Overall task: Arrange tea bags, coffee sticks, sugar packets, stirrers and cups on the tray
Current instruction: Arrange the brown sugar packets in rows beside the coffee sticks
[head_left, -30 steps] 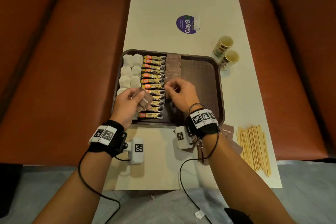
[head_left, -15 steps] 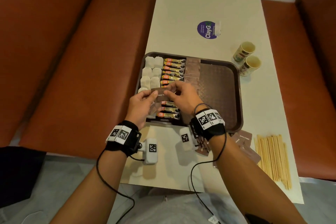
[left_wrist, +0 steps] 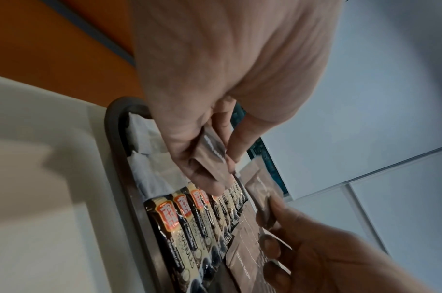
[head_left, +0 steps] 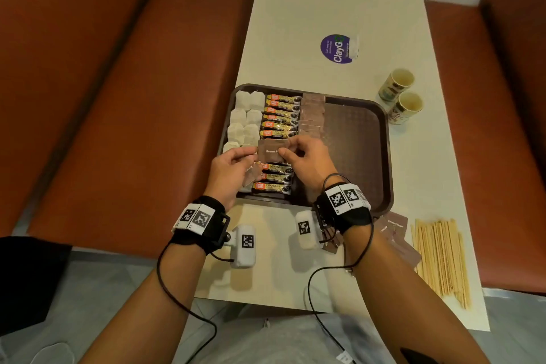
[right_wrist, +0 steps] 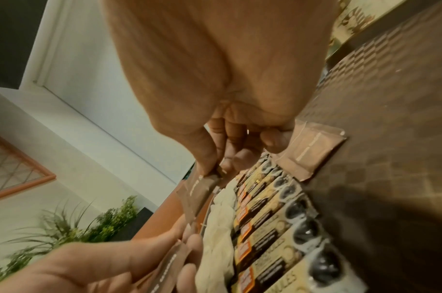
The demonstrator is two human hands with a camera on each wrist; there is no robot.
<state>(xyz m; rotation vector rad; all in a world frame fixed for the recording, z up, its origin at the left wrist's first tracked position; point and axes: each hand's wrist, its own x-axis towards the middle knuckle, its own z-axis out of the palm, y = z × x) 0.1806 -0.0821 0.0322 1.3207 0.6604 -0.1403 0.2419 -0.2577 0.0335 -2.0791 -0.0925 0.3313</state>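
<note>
tray (head_left: pixel 384 156) mid-frame on table (head_left: pixel 295 9) | cups (head_left: pixel 401 94) right of tray, upper right | stirrers (head_left: pixel 440 257) lower right | tea bags (head_left: pixel 245 118) in tray's left side

Left hand (left_wrist: pixel 214 99) pinches brown sugar packet (left_wrist: pixel 212 158) above coffee sticks (left_wrist: pixel 189 224).

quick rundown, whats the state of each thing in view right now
tray: on table, right half bare
tea bags: in two columns at tray's left
coffee sticks: stacked in a column beside them
sugar packets: column started on tray
held sugar packet: pinched by right hand
left hand: grips spare packets
loose sugar packets: off tray
stirrers: off tray
cups: upright, off tray
</note>
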